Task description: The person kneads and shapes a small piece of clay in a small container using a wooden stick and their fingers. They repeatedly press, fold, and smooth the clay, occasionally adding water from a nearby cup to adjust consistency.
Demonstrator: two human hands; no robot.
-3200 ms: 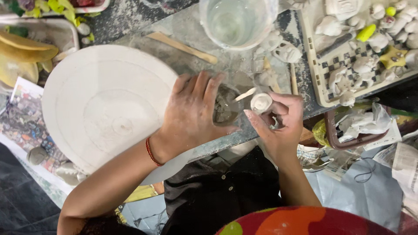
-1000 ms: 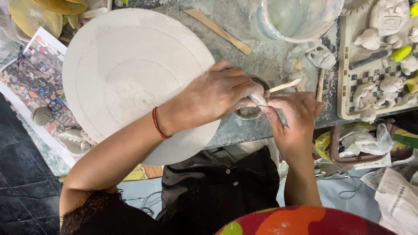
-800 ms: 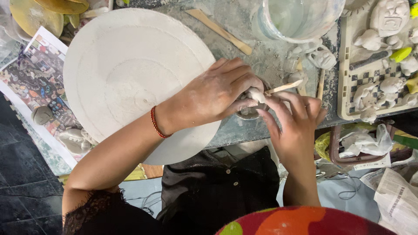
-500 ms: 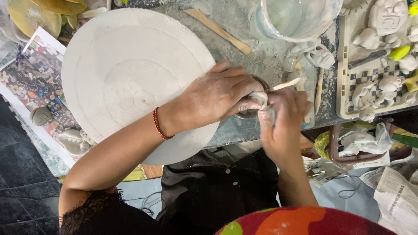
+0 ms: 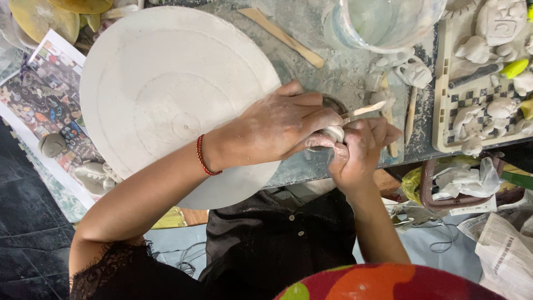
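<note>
My left hand [image 5: 280, 125], with a red cord on its wrist, reaches across the table's front edge and pinches a small pale clay piece [image 5: 333, 133] with its fingertips. Over a small dark round dish [image 5: 333, 103] that is mostly hidden by my fingers, my right hand [image 5: 358, 150] meets it from the right, holding a thin wooden modelling stick [image 5: 363, 111] that points up and right. It also touches the clay piece. Both hands are smeared with grey clay.
A large white plaster disc [image 5: 166, 89] fills the table's left. A clear plastic tub of water [image 5: 383, 22] stands at the back. A flat wooden stick [image 5: 283, 36] lies beside it. A checkered tray [image 5: 444, 111] with several white clay figures sits at right. Crumpled paper and bags lie below it.
The hands have closed together over the small dish. The right hand shifted slightly and tilted the stick; the left hand's fingertips now pinch the clay piece.
</note>
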